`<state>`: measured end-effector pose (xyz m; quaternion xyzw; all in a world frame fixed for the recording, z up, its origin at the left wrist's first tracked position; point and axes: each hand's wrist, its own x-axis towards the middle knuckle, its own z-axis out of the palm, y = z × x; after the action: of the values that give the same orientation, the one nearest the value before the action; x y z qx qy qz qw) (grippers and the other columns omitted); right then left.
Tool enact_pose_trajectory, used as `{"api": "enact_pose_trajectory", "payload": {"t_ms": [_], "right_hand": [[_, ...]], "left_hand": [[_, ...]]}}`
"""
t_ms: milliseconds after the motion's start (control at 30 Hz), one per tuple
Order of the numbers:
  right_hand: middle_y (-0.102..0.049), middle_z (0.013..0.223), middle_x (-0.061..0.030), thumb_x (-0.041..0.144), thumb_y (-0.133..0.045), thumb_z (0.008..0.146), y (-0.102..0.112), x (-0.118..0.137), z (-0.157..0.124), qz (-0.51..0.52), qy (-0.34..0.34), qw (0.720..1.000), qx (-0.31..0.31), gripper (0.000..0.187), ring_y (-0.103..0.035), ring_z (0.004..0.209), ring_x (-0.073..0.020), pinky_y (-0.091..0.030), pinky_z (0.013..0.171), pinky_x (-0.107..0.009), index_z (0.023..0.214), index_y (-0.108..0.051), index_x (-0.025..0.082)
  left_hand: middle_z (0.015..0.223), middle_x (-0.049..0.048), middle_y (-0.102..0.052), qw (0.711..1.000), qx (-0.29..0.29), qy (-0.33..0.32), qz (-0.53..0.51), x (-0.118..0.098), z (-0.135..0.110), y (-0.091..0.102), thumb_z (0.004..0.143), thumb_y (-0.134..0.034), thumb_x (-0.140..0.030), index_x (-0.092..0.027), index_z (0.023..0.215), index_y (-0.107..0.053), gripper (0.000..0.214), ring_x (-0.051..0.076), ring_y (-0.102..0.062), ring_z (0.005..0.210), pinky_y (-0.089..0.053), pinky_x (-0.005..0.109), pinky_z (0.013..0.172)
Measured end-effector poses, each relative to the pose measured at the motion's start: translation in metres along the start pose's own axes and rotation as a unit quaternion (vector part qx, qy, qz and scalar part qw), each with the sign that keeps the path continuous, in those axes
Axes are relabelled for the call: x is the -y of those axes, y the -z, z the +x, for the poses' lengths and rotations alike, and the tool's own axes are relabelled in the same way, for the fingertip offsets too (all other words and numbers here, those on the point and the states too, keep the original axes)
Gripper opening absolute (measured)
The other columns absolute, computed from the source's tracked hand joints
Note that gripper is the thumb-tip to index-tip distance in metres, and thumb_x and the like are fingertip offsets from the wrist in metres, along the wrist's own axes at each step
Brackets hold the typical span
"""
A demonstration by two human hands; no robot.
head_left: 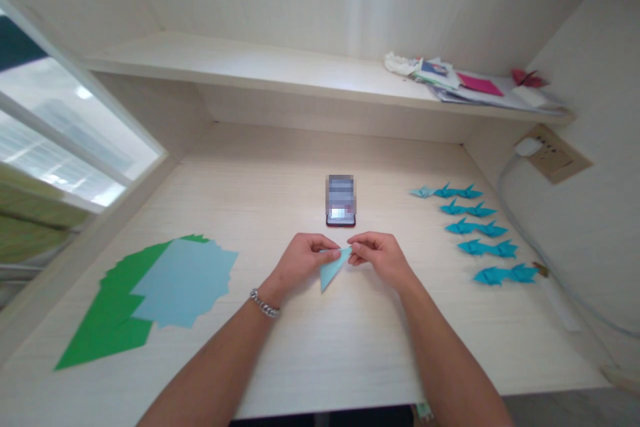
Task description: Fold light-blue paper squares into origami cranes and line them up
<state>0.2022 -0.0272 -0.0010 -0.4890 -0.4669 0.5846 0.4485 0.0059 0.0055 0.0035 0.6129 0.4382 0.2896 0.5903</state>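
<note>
A small light-blue piece of paper (332,269), folded into a triangle, is held just above the desk between both hands. My left hand (311,255) pinches its upper left part between thumb and fingers, and a chain bracelet circles that wrist. At the upper right corner of the triangle, my right hand (377,255) closes its thumb and fingertips on the paper. One point of the triangle hangs down toward me. Part of the upper edge is hidden by the left fingers.
Beyond my hands lies a phone (341,201). Fanned light-blue sheets (187,283) overlap green sheets (103,327) at left. Rows of folded blue paper figures (483,249) line the right side. A shelf (280,65) holds papers (480,85); a cable (520,233) runs down the right wall.
</note>
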Motion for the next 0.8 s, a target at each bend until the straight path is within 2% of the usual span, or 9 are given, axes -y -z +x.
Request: {"api": "enact_pose_trajectory", "payload": {"t_ms": [167,333,433,567,700,800], "right_hand": [[-0.071,0.080,-0.0070,0.041,-0.066,0.076,0.003,0.000,0.001,0.007,0.019,1.000,-0.020,0.033,-0.066,0.064,-0.0153,-0.056,0.063,-0.031,0.095,-0.068,0.015],[-0.068,0.066,-0.0040,0.033,-0.071,0.071,-0.006,-0.003,0.001,-0.071,0.022,0.997,0.005,0.024,-0.064,0.061,-0.0151,-0.053,0.061,-0.028,0.086,-0.069,0.014],[-0.066,0.061,-0.0034,0.032,-0.069,0.072,-0.007,-0.003,0.001,-0.087,0.021,0.996,-0.010,0.021,-0.062,0.056,-0.0145,-0.051,0.057,-0.027,0.082,-0.069,0.014],[-0.066,0.062,-0.0034,0.031,-0.068,0.073,-0.005,-0.002,0.002,-0.089,0.018,0.995,-0.031,0.021,-0.062,0.056,-0.0148,-0.051,0.056,-0.027,0.084,-0.068,0.013],[-0.067,0.068,-0.0039,0.032,-0.067,0.073,-0.009,-0.003,0.000,-0.124,0.008,0.992,0.002,0.021,-0.061,0.058,-0.0143,-0.049,0.057,-0.026,0.084,-0.068,0.014],[-0.064,0.061,-0.0022,0.032,-0.066,0.075,-0.012,-0.005,0.000,-0.159,0.004,0.987,0.000,0.020,-0.058,0.053,-0.0130,-0.046,0.053,-0.024,0.081,-0.069,0.014]], "left_hand": [[0.076,0.0062,-0.072,1.000,-0.006,0.006,0.011,-0.002,0.000,0.001,0.070,-0.072,-0.033,-0.013,0.080,-0.073,0.022,0.015,-0.061,0.065,-0.045,0.023,0.059],[0.080,0.0071,-0.073,1.000,0.010,-0.001,0.005,0.000,-0.001,-0.001,0.071,-0.072,-0.035,-0.014,0.083,-0.073,0.025,0.017,-0.063,0.070,-0.046,0.025,0.062],[0.080,0.0069,-0.073,1.000,-0.004,0.004,-0.010,0.003,0.000,-0.002,0.070,-0.072,-0.033,-0.014,0.085,-0.073,0.025,0.017,-0.064,0.070,-0.047,0.025,0.062],[0.080,0.0066,-0.073,0.999,-0.031,0.006,-0.029,0.007,0.003,-0.002,0.070,-0.072,-0.030,-0.014,0.085,-0.072,0.022,0.017,-0.065,0.069,-0.049,0.026,0.064],[0.077,0.0067,-0.073,1.000,-0.021,-0.001,-0.020,0.006,0.003,-0.003,0.069,-0.073,-0.030,-0.014,0.083,-0.072,0.021,0.017,-0.065,0.068,-0.049,0.026,0.063],[0.075,0.0063,-0.073,1.000,-0.024,-0.001,-0.013,0.005,0.002,-0.004,0.069,-0.073,-0.030,-0.014,0.083,-0.072,0.021,0.017,-0.065,0.067,-0.048,0.025,0.061]]}}
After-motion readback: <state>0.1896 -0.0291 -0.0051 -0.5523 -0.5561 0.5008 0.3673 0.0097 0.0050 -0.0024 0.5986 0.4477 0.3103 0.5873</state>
